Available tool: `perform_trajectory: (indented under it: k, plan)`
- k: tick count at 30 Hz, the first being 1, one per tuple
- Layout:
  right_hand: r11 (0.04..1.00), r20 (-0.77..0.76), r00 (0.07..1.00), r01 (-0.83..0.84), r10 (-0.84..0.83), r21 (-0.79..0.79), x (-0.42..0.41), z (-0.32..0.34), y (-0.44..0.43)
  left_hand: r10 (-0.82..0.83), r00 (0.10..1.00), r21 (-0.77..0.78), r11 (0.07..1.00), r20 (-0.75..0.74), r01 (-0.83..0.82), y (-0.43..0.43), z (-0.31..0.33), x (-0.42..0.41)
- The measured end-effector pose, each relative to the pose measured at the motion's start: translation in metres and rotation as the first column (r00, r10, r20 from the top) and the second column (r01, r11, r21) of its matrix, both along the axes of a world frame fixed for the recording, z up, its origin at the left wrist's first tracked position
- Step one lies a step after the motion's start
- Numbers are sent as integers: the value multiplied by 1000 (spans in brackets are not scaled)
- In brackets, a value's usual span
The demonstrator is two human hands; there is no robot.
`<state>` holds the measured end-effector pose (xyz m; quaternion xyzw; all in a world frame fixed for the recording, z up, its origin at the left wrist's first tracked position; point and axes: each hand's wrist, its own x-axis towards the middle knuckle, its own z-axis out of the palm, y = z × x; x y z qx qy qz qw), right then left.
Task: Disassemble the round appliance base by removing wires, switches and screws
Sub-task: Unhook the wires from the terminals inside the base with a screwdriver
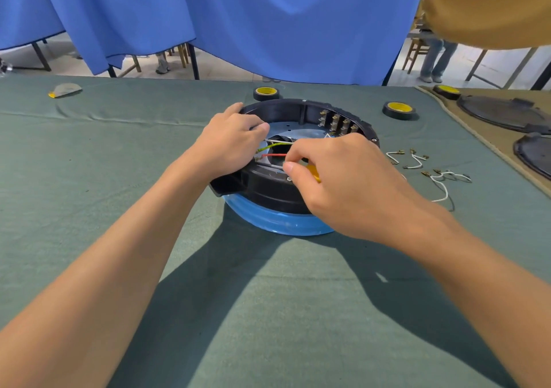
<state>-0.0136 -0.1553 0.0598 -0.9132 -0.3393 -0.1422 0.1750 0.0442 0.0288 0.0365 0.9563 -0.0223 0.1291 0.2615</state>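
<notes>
The round appliance base (286,191), a black plastic shell with a blue band around its lower edge, sat upside down near the middle of the green-covered tabletop (119,209), its open interior facing up. The left hand (229,143) reached in over the near-left rim, its fingers curled down around the spot where a red wire (274,155), a yellow-green wire (272,145) and a white wire (278,141) met; whether it actually pinched the connectors there could not be told. The right hand (343,176) came in over the near-right rim with thumb and forefinger closed on the other end of the red wire, and a yellow handle (313,172) of some tool showed from under its palm. Along the far-right inner wall stood a row of switches (338,124) with brass terminals. To the right of the base, loose white jumper wires (429,168) with brass terminals lay scattered on the cloth. Two rolls of black tape with yellow cores rested beyond the base, one (266,92) just behind it and one (399,110) farther right. Black round covers (504,113) lay on a tan mat at the right edge. A blue curtain (268,15) hung behind the tabletop.
</notes>
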Motion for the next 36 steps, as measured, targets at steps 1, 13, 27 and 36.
perform_trajectory:
  k: [1,13,27,36]
  plan:
    - [1000,4,1000,7,-7,-10,-1,0,1,6,1000,6,1000,-14,-6,0,0,0]
    - [996,44,995,86,-86,1,-9,-3,1,-46,993,-36,998,-111,43,8,2,-2]
    - [996,-36,997,64,-62,58,-10,-3,2,-40,988,-280,957,150,81,16,-21,-14]
    - [996,-175,983,67,-57,52,-15,1,3,-104,963,-329,926,249,185,18,-35,-27]
